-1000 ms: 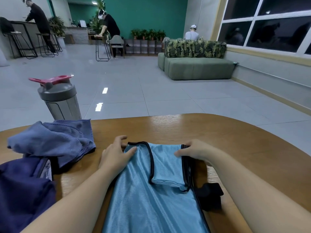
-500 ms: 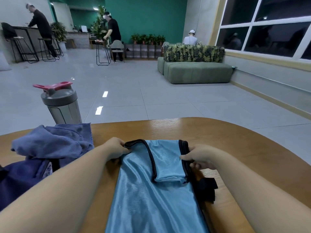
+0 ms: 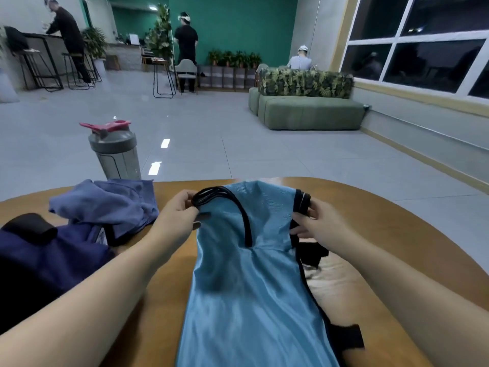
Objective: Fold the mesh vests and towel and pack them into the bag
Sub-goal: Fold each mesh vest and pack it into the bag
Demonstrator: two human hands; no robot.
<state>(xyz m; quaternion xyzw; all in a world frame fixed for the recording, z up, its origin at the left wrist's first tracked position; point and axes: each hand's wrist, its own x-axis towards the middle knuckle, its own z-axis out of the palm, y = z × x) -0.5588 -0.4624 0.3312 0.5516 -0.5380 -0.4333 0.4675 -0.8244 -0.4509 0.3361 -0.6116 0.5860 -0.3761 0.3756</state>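
A light blue mesh vest (image 3: 251, 287) with black trim runs lengthwise down the middle of the wooden table (image 3: 383, 234). My left hand (image 3: 180, 210) pinches its black-edged top left corner and lifts it. My right hand (image 3: 315, 223) grips the black trim at the top right corner, also raised off the table. A crumpled blue-grey towel (image 3: 111, 202) lies to the left. Below it sits the dark navy bag (image 3: 47, 260) with a black strap pad on top.
A grey shaker bottle (image 3: 116, 154) with a red lid stands behind the towel at the table's far edge. Black elastic straps (image 3: 346, 337) of the vest lie on the table at the right. People, stools and a green sofa are far across the floor.
Both hands went from lying on the vest's top edge to pinching its corners. The top end of the vest is now lifted off the table.
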